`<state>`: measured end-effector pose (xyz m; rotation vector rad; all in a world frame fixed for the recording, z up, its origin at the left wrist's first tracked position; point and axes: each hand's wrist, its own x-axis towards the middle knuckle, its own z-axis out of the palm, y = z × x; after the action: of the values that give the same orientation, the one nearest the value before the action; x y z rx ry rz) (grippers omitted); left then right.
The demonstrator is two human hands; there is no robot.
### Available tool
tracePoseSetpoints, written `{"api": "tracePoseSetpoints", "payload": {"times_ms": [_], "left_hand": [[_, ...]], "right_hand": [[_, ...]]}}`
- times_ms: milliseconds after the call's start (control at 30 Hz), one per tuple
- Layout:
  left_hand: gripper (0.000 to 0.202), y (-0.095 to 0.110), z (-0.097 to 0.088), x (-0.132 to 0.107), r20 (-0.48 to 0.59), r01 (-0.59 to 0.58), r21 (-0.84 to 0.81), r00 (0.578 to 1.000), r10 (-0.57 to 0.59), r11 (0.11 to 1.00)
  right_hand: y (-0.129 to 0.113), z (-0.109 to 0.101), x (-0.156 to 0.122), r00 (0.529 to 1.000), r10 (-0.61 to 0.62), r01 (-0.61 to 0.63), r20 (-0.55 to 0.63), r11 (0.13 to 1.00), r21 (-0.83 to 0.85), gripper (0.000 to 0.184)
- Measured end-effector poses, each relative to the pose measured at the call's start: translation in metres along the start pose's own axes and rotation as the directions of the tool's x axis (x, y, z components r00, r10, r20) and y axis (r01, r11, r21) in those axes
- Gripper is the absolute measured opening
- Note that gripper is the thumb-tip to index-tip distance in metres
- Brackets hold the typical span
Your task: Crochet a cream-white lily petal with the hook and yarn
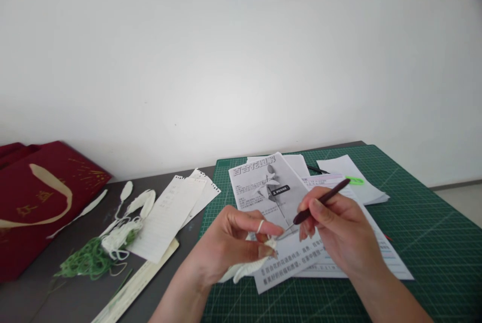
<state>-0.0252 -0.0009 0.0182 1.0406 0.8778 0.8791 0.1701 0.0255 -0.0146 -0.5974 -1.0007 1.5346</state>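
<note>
My left hand (237,242) pinches a white crochet piece (246,268), most of which is hidden under the palm and fingers. A strand of white yarn (259,226) loops round the left index finger. Between the fingers of my right hand (339,225) is a crochet hook with a dark maroon handle (324,201), held like a pen. Its thin shaft points left, and its tip is close to the left fingertips and the white piece. Both hands are above a printed pattern sheet (289,262) with a picture of a flower.
A green cutting mat (425,242) lies under the papers. Left of it are note sheets (165,217), a pale ruler-like strip (139,288), white yarn (120,237), green yarn (86,260) and a dark red bag (45,202). A bright green clip (355,181) rests on papers behind my right hand.
</note>
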Motion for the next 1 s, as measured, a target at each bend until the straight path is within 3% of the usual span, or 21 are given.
{"api": "tracePoseSetpoints", "payload": {"times_ms": [133, 300, 467, 567, 767, 867, 1000], "left_hand": [[0.017, -0.001, 0.005, 0.004, -0.034, -0.024, -0.057, 0.999, 0.022, 0.998], [0.016, -0.005, 0.008, 0.006, -0.058, -0.038, -0.099, 0.998, 0.032, 0.994], [0.032, -0.002, -0.006, 0.003, 0.078, -0.013, -0.08, 0.997, 0.019, 0.997], [0.022, 0.002, -0.017, 0.003, 0.132, 0.026, -0.078, 0.991, -0.016, 0.997], [0.029, 0.003, -0.029, 0.01, 0.163, 0.001, 0.231, 0.986, -0.04, 0.973], [0.006, 0.004, -0.03, 0.01, 0.15, -0.047, 0.432, 0.988, -0.02, 0.901], [0.015, 0.004, -0.026, 0.006, 0.085, -0.156, 0.643, 0.988, 0.132, 0.75]], "right_hand": [[0.006, 0.007, 0.006, 0.983, 0.178, -0.173, -0.044, 0.98, 0.097, 0.02], [0.011, 0.014, 0.007, 0.976, 0.202, -0.195, -0.085, 0.977, 0.086, 0.024], [0.016, 0.01, 0.011, 0.962, 0.26, -0.244, -0.077, 0.954, 0.172, 0.023], [0.02, 0.007, 0.014, 0.945, 0.328, -0.314, -0.024, 0.922, 0.229, 0.023], [0.024, 0.006, 0.017, 0.918, 0.395, -0.392, 0.042, 0.882, 0.26, 0.024], [0.024, 0.006, 0.019, 0.912, 0.406, -0.405, 0.053, 0.876, 0.262, 0.023], [0.024, 0.004, 0.021, 0.912, 0.408, -0.405, 0.045, 0.877, 0.259, 0.023]]}}
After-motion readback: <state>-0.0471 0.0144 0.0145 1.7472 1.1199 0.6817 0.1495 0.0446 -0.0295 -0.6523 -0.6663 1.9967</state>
